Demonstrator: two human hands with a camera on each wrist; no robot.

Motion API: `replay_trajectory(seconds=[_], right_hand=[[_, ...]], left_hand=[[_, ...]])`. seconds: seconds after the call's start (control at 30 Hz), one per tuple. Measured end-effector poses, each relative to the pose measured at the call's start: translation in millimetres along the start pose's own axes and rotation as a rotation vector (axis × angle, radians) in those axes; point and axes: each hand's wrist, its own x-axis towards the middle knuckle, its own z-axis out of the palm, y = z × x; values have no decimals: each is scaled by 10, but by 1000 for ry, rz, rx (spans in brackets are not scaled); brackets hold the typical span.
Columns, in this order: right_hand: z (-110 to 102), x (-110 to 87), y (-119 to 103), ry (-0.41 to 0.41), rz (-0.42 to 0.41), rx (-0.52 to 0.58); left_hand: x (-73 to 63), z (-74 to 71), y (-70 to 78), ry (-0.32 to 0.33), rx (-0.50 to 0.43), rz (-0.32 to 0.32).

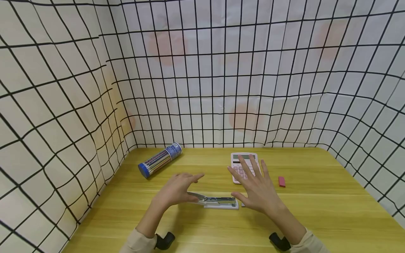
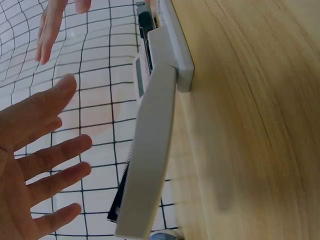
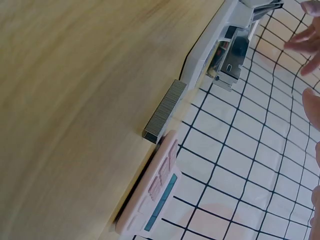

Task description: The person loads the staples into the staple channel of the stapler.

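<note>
A white stapler [image 1: 221, 206] lies on the table with its top arm [image 2: 150, 150] swung back toward the left and its metal staple channel [image 3: 235, 57] exposed. My left hand [image 1: 175, 189] hovers beside that arm, fingers spread; the left wrist view shows a gap between them. My right hand [image 1: 261, 191] is held above the table right of the stapler, fingers spread and holding nothing. A strip of staples [image 3: 165, 111] lies on the wood by the stapler's right end, mostly hidden behind the right hand in the head view.
A pink calculator [image 1: 236, 169] lies beyond the right hand, partly covered by its fingers. To its right is a small red block [image 1: 281, 181]. A clear tube of pencils with blue ends [image 1: 159, 160] lies back left. Grid-patterned cloth walls [image 1: 202, 88] enclose the table.
</note>
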Motion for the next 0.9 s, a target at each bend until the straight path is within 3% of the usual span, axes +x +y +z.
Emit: replay_trajectory(seconds=[0.37, 0.63, 0.9], right_hand=[[4, -6, -6, 5, -9, 11], [-4, 1, -3, 8, -11, 12], [2, -3, 7, -9, -3, 18]], left_hand=[[10, 103, -243, -154, -199, -43], [3, 145, -358, -183, -268, -94], [8, 146, -378, -190, -287, -119]])
